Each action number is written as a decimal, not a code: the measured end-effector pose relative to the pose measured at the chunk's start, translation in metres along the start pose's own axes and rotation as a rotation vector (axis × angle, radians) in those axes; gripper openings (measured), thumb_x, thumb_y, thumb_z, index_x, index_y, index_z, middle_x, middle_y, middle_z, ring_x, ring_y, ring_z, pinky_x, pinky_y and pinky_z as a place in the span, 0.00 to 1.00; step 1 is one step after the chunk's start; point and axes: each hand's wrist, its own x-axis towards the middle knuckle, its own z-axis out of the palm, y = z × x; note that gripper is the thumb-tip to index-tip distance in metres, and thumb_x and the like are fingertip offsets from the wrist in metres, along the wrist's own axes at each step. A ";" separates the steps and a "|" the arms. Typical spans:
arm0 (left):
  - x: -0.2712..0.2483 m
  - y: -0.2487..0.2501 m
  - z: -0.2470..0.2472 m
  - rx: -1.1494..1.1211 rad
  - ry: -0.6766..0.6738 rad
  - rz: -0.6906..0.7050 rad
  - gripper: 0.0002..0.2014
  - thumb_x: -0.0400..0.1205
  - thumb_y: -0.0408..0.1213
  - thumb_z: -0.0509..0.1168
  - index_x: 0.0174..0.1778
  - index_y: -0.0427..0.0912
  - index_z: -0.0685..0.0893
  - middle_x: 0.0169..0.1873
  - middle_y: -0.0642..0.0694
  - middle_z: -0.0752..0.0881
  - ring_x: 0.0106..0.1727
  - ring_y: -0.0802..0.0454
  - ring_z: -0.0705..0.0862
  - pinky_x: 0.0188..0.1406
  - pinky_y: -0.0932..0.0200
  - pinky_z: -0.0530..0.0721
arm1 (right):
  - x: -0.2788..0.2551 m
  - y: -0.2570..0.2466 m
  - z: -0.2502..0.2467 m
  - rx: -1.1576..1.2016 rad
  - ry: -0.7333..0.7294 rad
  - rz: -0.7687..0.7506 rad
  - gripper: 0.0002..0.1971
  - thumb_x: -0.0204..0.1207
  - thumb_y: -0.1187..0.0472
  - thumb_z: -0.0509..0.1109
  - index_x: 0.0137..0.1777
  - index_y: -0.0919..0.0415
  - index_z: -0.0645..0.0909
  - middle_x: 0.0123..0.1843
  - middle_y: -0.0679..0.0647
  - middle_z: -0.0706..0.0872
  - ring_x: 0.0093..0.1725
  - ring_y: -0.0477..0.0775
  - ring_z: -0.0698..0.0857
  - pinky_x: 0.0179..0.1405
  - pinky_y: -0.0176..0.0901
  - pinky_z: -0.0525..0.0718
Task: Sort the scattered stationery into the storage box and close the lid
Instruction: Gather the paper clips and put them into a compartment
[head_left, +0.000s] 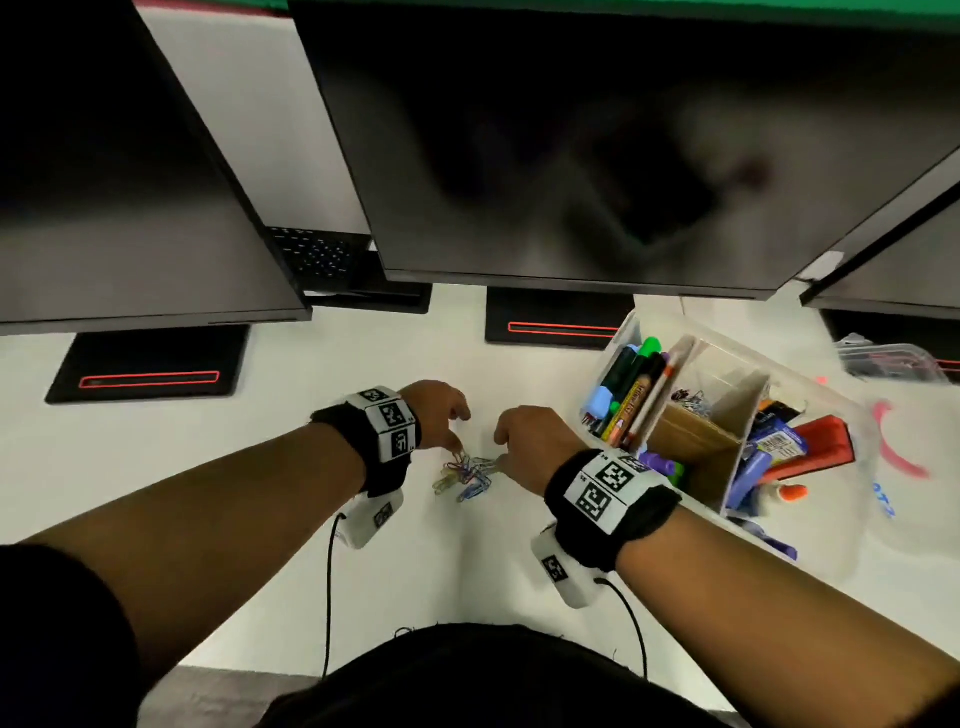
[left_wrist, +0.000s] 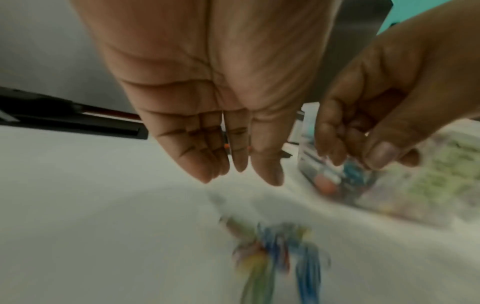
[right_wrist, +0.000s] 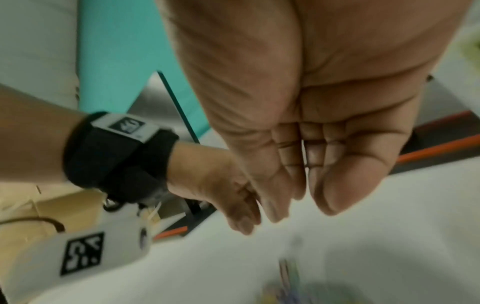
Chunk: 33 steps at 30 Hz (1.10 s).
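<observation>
A small heap of coloured paper clips (head_left: 465, 475) lies on the white desk (head_left: 260, 493) between my hands. My left hand (head_left: 457, 441) hangs over its left side, fingers straight and pointing down (left_wrist: 241, 174), holding nothing. My right hand (head_left: 501, 458) reaches the heap's right edge with loosely bent fingers (right_wrist: 298, 205), and nothing shows in its grasp. The clips are a blur in the left wrist view (left_wrist: 280, 253). The clear storage box (head_left: 626, 325) stands open to the right, with markers (head_left: 634, 384), more clips (head_left: 691, 402) and glue in its cardboard compartments.
Three dark monitors overhang the desk's far side, the middle one (head_left: 571, 156) right above my hands, with black stand bases (head_left: 150, 369) beneath. A clear plastic piece with a pink mark (head_left: 904, 452) lies right of the box. Behind it sits another clear container (head_left: 893, 364).
</observation>
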 end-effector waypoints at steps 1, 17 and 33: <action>-0.002 -0.007 0.009 0.022 -0.031 -0.011 0.31 0.74 0.43 0.74 0.72 0.42 0.74 0.69 0.43 0.78 0.68 0.46 0.79 0.66 0.56 0.74 | 0.003 0.001 0.010 0.003 -0.055 0.021 0.19 0.76 0.59 0.69 0.66 0.65 0.77 0.67 0.60 0.79 0.67 0.59 0.77 0.64 0.44 0.75; 0.005 -0.032 0.063 0.036 0.129 0.178 0.25 0.78 0.35 0.66 0.73 0.41 0.74 0.70 0.42 0.74 0.70 0.44 0.73 0.71 0.58 0.67 | 0.035 0.003 0.076 0.214 0.033 0.060 0.32 0.62 0.56 0.82 0.64 0.65 0.76 0.61 0.61 0.75 0.56 0.62 0.81 0.59 0.49 0.80; 0.007 -0.025 0.072 -0.133 0.109 0.058 0.10 0.80 0.41 0.62 0.52 0.40 0.80 0.51 0.40 0.83 0.53 0.41 0.82 0.48 0.57 0.75 | 0.043 0.004 0.085 0.179 0.050 0.008 0.09 0.77 0.64 0.66 0.53 0.68 0.81 0.54 0.64 0.81 0.54 0.64 0.81 0.53 0.47 0.76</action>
